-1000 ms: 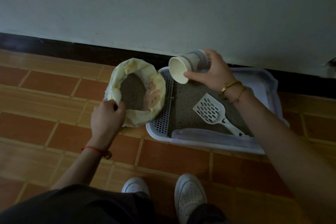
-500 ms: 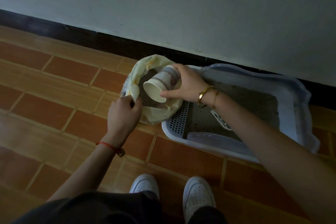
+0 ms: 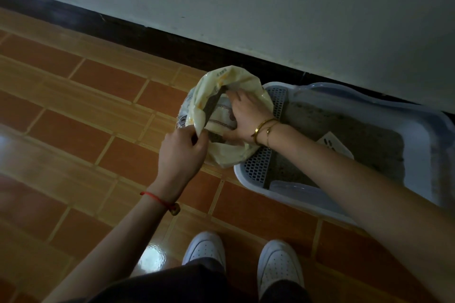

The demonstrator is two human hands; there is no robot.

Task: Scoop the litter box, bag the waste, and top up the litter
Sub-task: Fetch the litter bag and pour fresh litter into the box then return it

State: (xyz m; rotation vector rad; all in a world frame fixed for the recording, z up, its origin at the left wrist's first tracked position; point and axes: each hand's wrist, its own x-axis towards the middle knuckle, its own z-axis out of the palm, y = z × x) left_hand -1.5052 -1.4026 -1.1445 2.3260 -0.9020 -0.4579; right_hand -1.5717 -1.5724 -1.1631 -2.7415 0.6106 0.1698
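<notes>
A pale yellow litter bag (image 3: pixel 231 155) stands open on the floor against the left end of the white litter box (image 3: pixel 423 170). My left hand (image 3: pixel 181 152) pinches the bag's near rim and holds it open. My right hand (image 3: pixel 248 118) grips a patterned paper cup (image 3: pixel 221 118) and has it pushed down inside the bag, into the grey litter. Grey litter (image 3: pixel 369 145) covers the box floor. Only a corner of the white slotted scoop (image 3: pixel 331 142) shows beyond my right forearm.
The box has a perforated grate (image 3: pixel 261 167) at its left end and sits by a dark baseboard (image 3: pixel 147 34) under a pale wall. Orange tiled floor (image 3: pixel 86 130) spreads to the left. My two white shoes (image 3: pixel 278 268) stand just before the box.
My right hand carried the cup from above the litter box leftward and down into the bag. The left hand kept its hold on the bag's rim. The view shifted.
</notes>
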